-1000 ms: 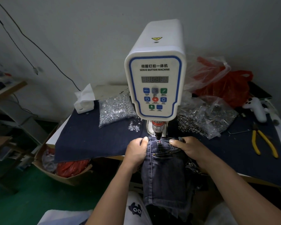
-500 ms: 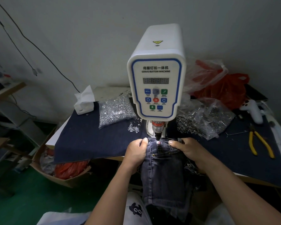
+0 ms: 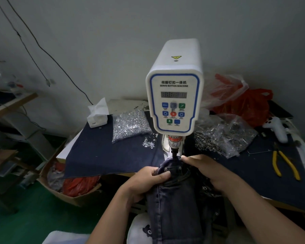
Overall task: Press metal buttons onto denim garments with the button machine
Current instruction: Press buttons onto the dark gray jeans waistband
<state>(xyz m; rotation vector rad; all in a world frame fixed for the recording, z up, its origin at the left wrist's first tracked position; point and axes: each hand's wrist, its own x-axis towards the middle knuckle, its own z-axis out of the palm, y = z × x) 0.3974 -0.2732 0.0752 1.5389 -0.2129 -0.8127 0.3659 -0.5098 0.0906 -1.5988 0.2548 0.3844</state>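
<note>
A white servo button machine (image 3: 173, 95) stands at the table's middle, its red-banded press head (image 3: 174, 144) pointing down onto the top edge of a dark denim garment (image 3: 174, 199). My left hand (image 3: 146, 180) grips the garment's left side just below the waistband. My right hand (image 3: 208, 169) holds the right side, its fingertips at the waistband beside the press tip. Two small metal rivets (image 3: 172, 168) show on the denim between my hands. The rest of the garment hangs down toward my lap.
A clear bag of silver buttons (image 3: 130, 126) with loose pieces lies left of the machine; another bag of metal parts (image 3: 224, 136) lies right. Yellow-handled pliers (image 3: 283, 163), a white controller (image 3: 275, 128), red plastic bags (image 3: 245, 101), a tissue box (image 3: 97, 115). A cardboard box (image 3: 72, 191) sits below left.
The view has tipped downward. My left hand slid down from the waistband edge to a lower grip on the denim, and the garment has shifted so its top edge sits under the press tip.
</note>
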